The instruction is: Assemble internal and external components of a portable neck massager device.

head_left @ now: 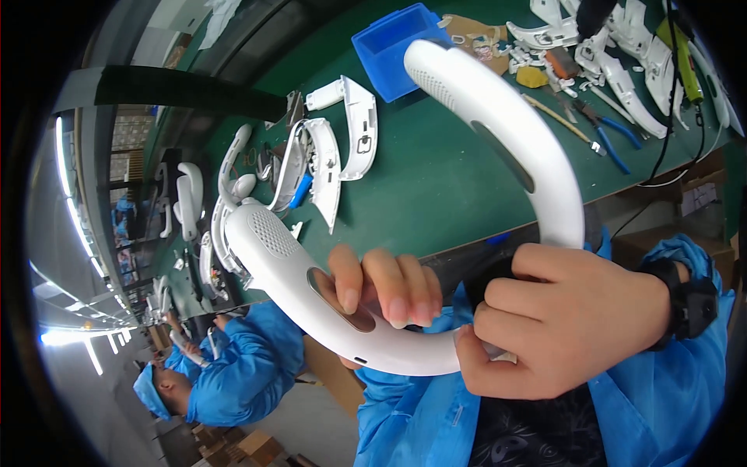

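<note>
A white U-shaped neck fan is held up in front of me, its two thick arms reaching away over the bench. Each arm has a dotted grille near its tip and a shiny oval panel. My left hand grips the left arm, with a fingertip on the bronze-looking oval panel and part of a digit showing below the rim. Around the curved middle band, my right hand is closed in a fist-like grip that hides part of the band. A dark watch is on my right wrist.
On the green bench stands a blue bin. White shell parts lie left; more white pieces, blue-handled pliers and a green electric screwdriver lie right. A co-worker in blue sits at the left.
</note>
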`<state>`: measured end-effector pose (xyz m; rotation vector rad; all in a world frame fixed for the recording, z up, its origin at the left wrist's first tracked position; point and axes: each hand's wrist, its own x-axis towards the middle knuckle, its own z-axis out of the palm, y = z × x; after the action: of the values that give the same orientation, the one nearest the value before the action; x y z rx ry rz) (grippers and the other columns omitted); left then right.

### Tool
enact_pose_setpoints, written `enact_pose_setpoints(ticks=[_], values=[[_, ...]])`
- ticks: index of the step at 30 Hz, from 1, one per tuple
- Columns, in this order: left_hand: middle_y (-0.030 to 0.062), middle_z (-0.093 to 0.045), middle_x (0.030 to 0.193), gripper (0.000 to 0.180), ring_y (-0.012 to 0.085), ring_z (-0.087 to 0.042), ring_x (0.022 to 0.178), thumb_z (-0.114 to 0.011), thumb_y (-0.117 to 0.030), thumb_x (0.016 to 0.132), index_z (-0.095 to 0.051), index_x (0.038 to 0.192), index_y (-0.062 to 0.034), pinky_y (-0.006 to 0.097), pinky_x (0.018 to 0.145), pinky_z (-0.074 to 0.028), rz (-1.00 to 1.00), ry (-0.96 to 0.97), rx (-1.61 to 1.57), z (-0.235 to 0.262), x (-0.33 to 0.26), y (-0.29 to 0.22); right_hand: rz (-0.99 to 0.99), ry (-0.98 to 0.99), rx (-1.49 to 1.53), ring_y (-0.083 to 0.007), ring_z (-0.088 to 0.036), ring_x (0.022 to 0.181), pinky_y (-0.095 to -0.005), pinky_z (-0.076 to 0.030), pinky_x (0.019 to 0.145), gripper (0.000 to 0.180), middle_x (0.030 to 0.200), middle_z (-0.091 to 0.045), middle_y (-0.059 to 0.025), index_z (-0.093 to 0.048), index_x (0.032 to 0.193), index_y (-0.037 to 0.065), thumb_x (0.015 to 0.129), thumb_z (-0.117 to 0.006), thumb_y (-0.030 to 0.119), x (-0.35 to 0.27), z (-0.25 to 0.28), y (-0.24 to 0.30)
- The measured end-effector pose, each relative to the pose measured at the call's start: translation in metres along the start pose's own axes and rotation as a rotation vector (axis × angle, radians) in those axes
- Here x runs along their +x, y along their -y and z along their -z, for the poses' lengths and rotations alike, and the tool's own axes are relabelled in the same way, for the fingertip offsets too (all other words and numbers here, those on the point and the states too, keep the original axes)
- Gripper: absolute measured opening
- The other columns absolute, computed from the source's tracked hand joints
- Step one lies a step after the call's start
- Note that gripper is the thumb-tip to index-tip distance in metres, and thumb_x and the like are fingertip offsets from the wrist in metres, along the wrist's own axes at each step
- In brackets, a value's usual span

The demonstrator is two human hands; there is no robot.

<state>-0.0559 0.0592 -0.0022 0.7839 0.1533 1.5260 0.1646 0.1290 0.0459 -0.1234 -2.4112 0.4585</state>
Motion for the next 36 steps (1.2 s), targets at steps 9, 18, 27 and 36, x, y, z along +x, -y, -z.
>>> enact_pose_setpoints(ticks=[9,18,27,36], values=[[0.0151,-0.063,0.1,0.031,0.0327,-0.058,0.094,-0.027,-0.031,0.111,-0.053,0.103,-0.0161,0.044,0.084,-0.047,-0.024,-0.086,-0.046,-0.013,0.0,0.007,0.039,0.029,-0.046,-0.0129,-0.043,0.059,-0.0279,-0.03,0.052,0.009,0.064,-0.038,0.0022,-0.059,0.07,0.013,0.072,-0.068,0.012,0.005,0.003,0.007],[0.0195,-0.064,0.102,0.02,0.037,-0.059,0.098,-0.045,-0.027,0.109,-0.055,0.105,-0.0106,0.044,0.084,-0.048,0.068,0.18,0.23,0.023,0.001,-0.006,0.042,0.129,-0.061,-0.0137,-0.045,0.057,-0.0274,-0.033,0.053,0.013,0.061,-0.045,0.0013,-0.059,0.066,0.011,0.074,-0.068,0.016,0.017,0.018,0.005],[0.015,-0.06,0.093,0.014,0.0336,-0.063,0.088,-0.054,-0.018,0.106,-0.055,0.099,-0.0053,0.042,0.076,-0.054,0.028,0.039,0.369,0.016,-0.003,-0.011,0.102,0.176,-0.124,-0.0142,-0.05,0.059,-0.0267,-0.036,0.054,0.011,0.063,-0.047,0.0009,-0.062,0.072,0.009,0.078,-0.067,0.016,0.024,0.028,0.001],[0.014,-0.062,0.1,0.022,0.0318,-0.066,0.09,-0.062,-0.017,0.102,-0.048,0.117,-0.0108,0.044,0.079,-0.054,-0.06,-0.047,0.127,0.009,-0.009,-0.004,0.08,0.203,-0.139,-0.0134,-0.052,0.063,-0.0266,-0.037,0.055,0.007,0.065,-0.05,0.0012,-0.064,0.078,0.009,0.078,-0.067,0.015,0.017,0.024,0.006]])
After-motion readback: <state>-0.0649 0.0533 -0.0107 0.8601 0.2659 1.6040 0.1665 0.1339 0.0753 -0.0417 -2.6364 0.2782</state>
